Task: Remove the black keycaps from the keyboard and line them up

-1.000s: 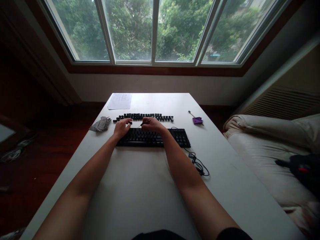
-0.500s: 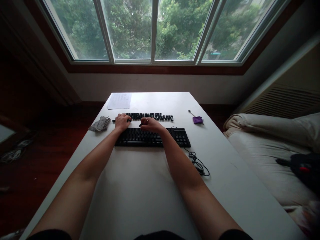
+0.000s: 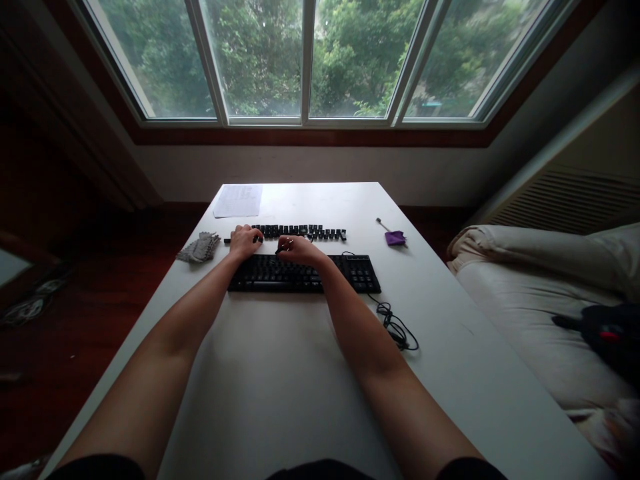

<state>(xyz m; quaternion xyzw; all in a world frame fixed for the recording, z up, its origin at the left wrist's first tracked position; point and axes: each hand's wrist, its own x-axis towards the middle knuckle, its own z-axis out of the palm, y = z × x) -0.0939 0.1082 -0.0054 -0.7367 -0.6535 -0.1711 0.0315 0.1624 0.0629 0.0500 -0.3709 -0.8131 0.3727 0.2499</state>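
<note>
A black keyboard (image 3: 277, 275) lies flat across the white table, partly covered by my forearms. Loose black keycaps (image 3: 320, 233) stand in rows just behind it. At the left end of those rows is my left hand (image 3: 244, 242), its fingers curled around a dark keycap (image 3: 257, 239). Over the keyboard's back edge, my right hand (image 3: 299, 250) is closed with the fingertips pinched on a small dark thing (image 3: 280, 251); its kind is too small to tell, and bright glints show by the fingers.
Left of the keyboard lies a crumpled grey cloth (image 3: 200, 247). Paper sheets (image 3: 238, 201) rest at the far left corner. A small brush (image 3: 384, 225) and a purple piece (image 3: 395, 238) lie right. A coiled cable (image 3: 397, 327) sits near the keyboard's right end.
My right hand has shifted slightly left, with the small dark thing still in its fingers. My left hand stays almost in place.
</note>
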